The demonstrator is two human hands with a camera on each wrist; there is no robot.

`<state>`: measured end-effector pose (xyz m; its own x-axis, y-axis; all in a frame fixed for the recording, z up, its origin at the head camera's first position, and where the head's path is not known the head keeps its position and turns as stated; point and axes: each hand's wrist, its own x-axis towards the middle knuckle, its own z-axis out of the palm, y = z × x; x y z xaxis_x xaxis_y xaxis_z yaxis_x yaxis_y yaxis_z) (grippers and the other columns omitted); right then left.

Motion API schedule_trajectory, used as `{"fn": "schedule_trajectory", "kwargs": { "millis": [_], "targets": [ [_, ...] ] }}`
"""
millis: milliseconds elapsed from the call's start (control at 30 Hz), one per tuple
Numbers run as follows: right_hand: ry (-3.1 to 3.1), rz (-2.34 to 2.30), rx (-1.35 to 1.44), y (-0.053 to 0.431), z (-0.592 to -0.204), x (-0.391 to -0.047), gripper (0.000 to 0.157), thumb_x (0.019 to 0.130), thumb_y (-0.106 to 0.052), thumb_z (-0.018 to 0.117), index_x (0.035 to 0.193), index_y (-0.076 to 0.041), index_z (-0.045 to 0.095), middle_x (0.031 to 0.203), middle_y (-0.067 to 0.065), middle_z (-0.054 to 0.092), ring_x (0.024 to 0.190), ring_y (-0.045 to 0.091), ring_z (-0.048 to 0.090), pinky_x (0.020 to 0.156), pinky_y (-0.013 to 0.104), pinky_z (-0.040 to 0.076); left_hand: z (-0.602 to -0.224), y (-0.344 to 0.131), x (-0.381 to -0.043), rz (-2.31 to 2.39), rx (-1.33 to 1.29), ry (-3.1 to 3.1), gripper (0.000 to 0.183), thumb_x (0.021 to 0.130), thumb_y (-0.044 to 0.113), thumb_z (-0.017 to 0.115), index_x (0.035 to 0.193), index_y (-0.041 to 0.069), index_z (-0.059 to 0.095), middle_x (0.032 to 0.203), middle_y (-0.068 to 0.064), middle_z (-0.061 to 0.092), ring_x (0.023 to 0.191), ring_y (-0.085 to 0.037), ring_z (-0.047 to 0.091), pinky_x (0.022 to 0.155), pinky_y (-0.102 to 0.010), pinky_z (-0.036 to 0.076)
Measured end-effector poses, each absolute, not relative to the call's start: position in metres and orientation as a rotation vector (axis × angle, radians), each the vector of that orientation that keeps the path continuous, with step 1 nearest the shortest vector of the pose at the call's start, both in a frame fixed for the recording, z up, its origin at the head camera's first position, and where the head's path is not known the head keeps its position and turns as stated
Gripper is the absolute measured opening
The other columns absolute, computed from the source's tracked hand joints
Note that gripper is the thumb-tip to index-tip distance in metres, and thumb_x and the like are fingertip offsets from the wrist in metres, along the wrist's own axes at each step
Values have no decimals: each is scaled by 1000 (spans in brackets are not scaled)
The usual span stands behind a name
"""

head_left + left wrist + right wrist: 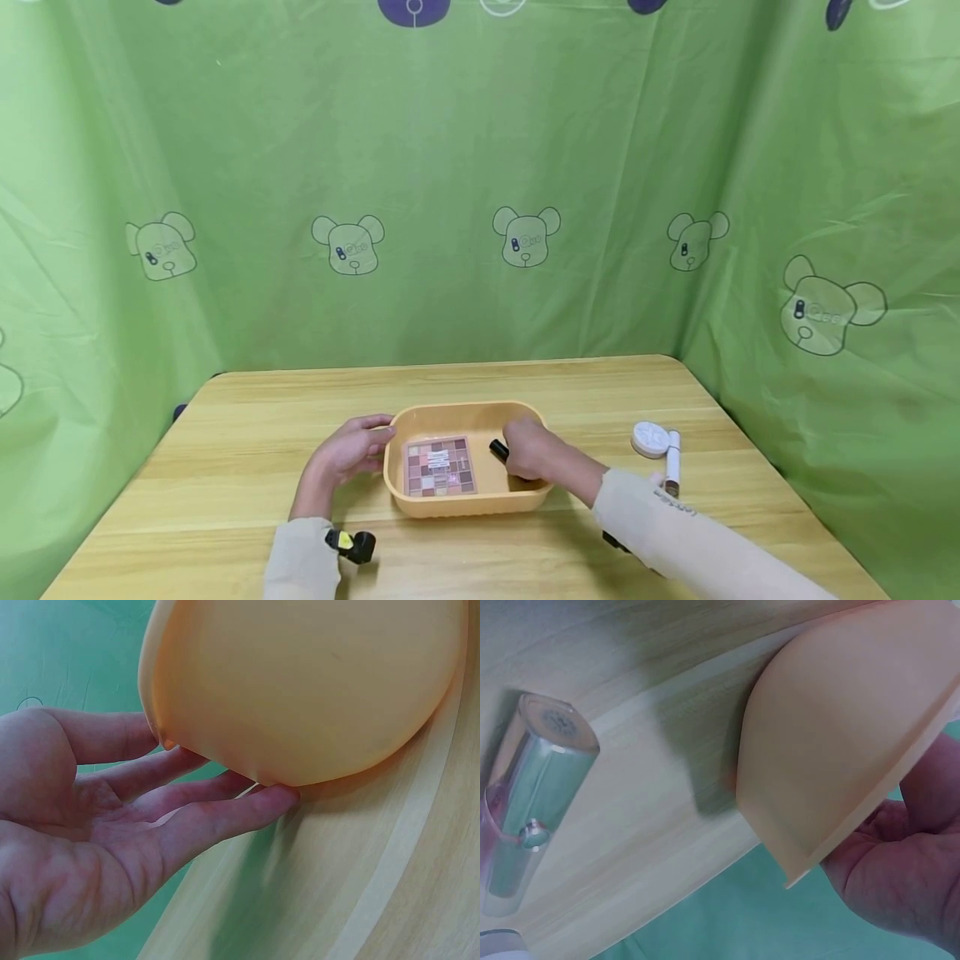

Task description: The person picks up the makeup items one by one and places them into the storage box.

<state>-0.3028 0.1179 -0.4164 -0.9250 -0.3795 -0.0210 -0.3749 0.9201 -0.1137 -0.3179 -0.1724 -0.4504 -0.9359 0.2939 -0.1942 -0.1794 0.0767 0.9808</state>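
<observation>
Blk cylinder (498,451) w/in rnd-cornered tray (468,506).

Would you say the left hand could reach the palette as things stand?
Probably yes: the left hand touches the tray, and the palette lies uncovered inside, with just the rim to clear.

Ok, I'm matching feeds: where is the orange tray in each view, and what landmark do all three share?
Head: the orange tray is below centre, about mid-width.
Left wrist: the orange tray fills the upper middle and right, cut off by the top edge.
Right wrist: the orange tray is at upper right, cut off by the frame.
Shared landmark: the wooden table.
</observation>
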Motion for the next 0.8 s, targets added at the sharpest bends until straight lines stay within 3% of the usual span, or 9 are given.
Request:
{"fn": "schedule_trajectory", "kwargs": {
  "millis": [367, 533, 667, 800],
  "targets": [
    [2968, -304, -480, 119, -406, -303, 16, 73, 2, 64, 68, -6, 51, 60, 4, 48, 49, 13, 48, 41, 21, 40, -451, -171, -318, 1921, 99, 2027, 46, 98, 13, 49, 140, -4, 39, 124, -27, 55, 107, -32, 59, 89, -44, 54],
    [3002, -361, -487, 122, -399, -304, 15, 73, 0, 62, 68, -7, 49, 59, 2, 42, 50, 12, 42, 41, 21, 34, -451, -172, -318, 1921, 107, 2027, 46, 98, 12, 48, 140, -4, 38, 125, -28, 54, 108, -33, 59, 89, -45, 53],
    [3064, -407, -495, 126, -392, -308, 7, 76, -5, 64, 77, -3, 58, 67, 4, 52, 58, 14, 46, 49, 24, 41, -450, -172, -318, 1922, 114, 2025, 46, 98, 12, 48, 140, -5, 38, 125, -28, 54, 109, -33, 59, 90, -45, 53],
    [3090, -467, -491, 131, -386, -311, 14, 80, -7, 65, 91, 2, 64, 83, 13, 64, 64, 16, 55, 59, 29, 52, -450, -172, -318, 1916, 123, 2018, 46, 98, 12, 48, 140, -5, 38, 124, -28, 54, 107, -31, 59, 90, -45, 53]
  ]
}}
